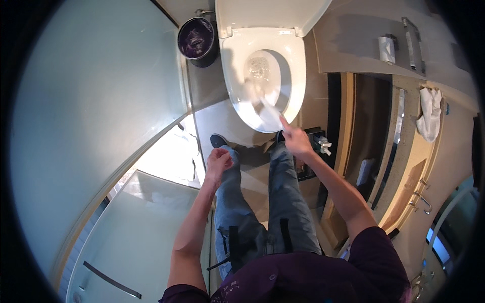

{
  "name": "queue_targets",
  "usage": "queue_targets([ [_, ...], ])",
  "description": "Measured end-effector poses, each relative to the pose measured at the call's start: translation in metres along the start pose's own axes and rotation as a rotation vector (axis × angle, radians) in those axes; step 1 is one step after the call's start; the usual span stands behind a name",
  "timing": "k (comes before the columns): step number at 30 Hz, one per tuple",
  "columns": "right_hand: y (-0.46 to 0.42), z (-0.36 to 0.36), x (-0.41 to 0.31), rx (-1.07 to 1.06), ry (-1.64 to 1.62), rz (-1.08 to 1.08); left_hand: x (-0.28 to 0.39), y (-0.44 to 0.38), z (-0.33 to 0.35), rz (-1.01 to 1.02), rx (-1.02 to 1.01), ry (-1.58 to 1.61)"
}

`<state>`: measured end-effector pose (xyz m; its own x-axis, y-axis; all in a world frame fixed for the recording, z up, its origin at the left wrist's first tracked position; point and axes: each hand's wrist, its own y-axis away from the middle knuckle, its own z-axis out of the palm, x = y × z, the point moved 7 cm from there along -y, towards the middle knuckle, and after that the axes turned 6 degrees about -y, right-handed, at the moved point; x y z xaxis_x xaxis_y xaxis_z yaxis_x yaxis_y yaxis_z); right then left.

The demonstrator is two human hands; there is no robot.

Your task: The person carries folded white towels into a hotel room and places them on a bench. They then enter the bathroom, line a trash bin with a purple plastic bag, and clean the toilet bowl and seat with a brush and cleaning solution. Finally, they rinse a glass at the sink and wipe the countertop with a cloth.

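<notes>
My right hand (pixel 296 140) is closed around the handle of a white toilet brush (pixel 269 109) over the front of the toilet bowl. The brush's head is blurred inside the bowl, above its front inner wall. The white toilet seat (pixel 299 81) is down and the lid (pixel 271 13) is raised. Bubbly water (pixel 259 67) shows at the back of the bowl. My left hand (pixel 219 162) hangs over my left leg with its fingers curled, and nothing can be seen in it.
A lined waste bin (pixel 196 39) stands left of the toilet, beside a frosted glass panel (pixel 102 75). On the right are a black caddy (pixel 307 170) with a spray bottle (pixel 324 146), a toilet paper roll (pixel 387 49), a metal grab bar (pixel 413 45) and a white cloth (pixel 429 113) on the counter.
</notes>
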<state>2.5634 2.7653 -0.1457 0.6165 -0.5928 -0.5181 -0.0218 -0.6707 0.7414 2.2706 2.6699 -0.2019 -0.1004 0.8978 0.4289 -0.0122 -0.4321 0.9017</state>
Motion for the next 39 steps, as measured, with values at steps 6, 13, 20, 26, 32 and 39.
queue_targets([
  [6,0.007,-0.099,-0.02,0.197,0.663,-0.245,0.008,-0.01,0.009,0.029,-0.027,0.0],
  [13,-0.066,-0.149,-0.028,0.331,0.739,-0.238,0.035,-0.002,0.034,0.08,-0.074,-0.023],
  [20,0.076,-0.034,0.082,0.058,0.271,-0.005,0.025,0.001,0.038,-0.018,-0.026,-0.007],
  [26,0.033,-0.085,0.001,0.254,-0.102,-0.27,0.026,-0.004,0.046,0.041,-0.013,-0.029],
  [32,-0.013,-0.275,-0.138,0.6,-0.14,-0.759,0.051,0.003,0.055,0.099,0.004,0.05],
  [39,-0.081,-0.249,-0.264,0.395,0.488,-0.827,0.069,-0.004,0.083,0.205,0.057,0.098],
])
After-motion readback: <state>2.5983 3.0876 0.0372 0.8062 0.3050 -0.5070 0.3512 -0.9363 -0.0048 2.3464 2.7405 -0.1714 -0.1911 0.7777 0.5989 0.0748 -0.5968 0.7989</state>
